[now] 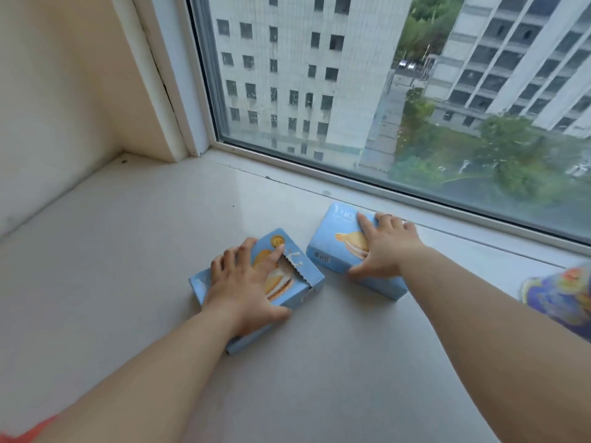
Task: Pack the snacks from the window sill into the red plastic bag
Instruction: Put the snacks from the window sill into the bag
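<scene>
— Left hand (pixel 243 282)?
— Spread flat over the near blue snack box (pixel 289 294), thumb round its near edge, on the window sill (pixel 128 251).
— Right hand (pixel 388 247)?
— Likewise over the far blue snack box (pixel 332 247), beside the window frame (pixel 447 203).

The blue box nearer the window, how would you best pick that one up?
From above, across its narrow width: the far box lies flat on the sill, so thumb and fingers can clamp its long side edges, as the right hand is doing.
</scene>
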The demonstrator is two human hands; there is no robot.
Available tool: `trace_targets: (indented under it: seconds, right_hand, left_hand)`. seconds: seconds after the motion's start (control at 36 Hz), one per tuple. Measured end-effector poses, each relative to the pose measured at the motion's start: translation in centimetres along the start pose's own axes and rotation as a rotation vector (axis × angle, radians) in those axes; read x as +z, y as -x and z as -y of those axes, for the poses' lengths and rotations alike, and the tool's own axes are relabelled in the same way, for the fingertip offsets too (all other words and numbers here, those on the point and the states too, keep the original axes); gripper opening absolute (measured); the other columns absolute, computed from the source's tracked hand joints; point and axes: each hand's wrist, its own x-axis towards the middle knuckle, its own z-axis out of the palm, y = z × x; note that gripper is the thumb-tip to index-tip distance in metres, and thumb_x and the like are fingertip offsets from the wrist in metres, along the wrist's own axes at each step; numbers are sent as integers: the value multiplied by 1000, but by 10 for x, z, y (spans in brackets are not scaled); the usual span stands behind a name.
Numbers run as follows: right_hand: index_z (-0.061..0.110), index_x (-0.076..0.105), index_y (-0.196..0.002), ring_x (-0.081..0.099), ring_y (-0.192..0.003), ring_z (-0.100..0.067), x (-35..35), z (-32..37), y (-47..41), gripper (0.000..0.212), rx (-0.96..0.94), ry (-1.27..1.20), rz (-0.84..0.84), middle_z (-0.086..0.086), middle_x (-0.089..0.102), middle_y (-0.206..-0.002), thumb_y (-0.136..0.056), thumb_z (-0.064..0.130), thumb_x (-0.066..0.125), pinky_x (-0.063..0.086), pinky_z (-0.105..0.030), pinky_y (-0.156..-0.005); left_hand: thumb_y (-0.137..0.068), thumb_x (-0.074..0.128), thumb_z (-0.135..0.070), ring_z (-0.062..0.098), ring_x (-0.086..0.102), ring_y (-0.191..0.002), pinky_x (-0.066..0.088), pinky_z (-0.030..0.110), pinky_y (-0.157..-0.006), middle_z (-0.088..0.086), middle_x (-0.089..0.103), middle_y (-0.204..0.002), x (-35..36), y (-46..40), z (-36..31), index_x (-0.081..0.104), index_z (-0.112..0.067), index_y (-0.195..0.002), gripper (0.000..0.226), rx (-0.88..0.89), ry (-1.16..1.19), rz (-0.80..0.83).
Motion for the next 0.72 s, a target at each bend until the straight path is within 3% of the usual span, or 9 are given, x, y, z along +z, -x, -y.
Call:
trace_targets:
  seconds: [0.11, 0.22, 0.28, 0.44, 0.72]
  right_hand:
    - [23, 10, -147, 32, -126, -34, 27, -1, 66, 109, 107, -37, -52, -14, 25, -142, -64, 77, 53, 23, -42, -105]
    - [25, 5, -148, 27, -130, -35, 46, 2, 130, 112, 204, -124, 39, -15, 19, -146, -61, 74, 56, 24, -43, -108]
    - [27, 6, -148, 32, -128, -35, 49, 4, 156, 112, 253, -158, 74, -16, 24, -144, -59, 71, 59, 27, -42, -106]
    - [32, 13, -147, 40, -123, -32, 29, 2, 211, 99, 490, -456, 107, -13, 38, -136, -66, 72, 53, 28, -39, -103]
    - [30, 3, -150, 37, -127, -29, -39, -8, 319, 103, 501, -704, 6, -9, 34, -141, -70, 71, 52, 27, -39, -106]
  left_hand:
    - [-68, 53, -70, 33, 6, -137, 6, 45, -113, 9, -8, -151, -1, 18, -10, -10, -46, -145, 102, -55, -34, 83]
    - [-66, 53, -70, 36, 14, -133, 16, 45, -108, 12, -7, -150, -8, 43, -22, -12, -44, -145, 106, -86, -70, 166]
    - [-64, 57, -68, 35, 21, -129, 21, 43, -105, 12, -2, -149, -14, 59, -29, -9, -45, -145, 107, -99, -74, 188]
    - [-61, 61, -65, 33, 30, -124, 27, 42, -104, 9, 10, -145, -56, 87, -61, 1, -45, -145, 105, -123, -10, 60]
    - [-65, 66, -66, 35, 24, -132, 24, 46, -108, 11, 8, -149, -143, 156, -88, 1, -45, -146, 107, 32, 230, -79]
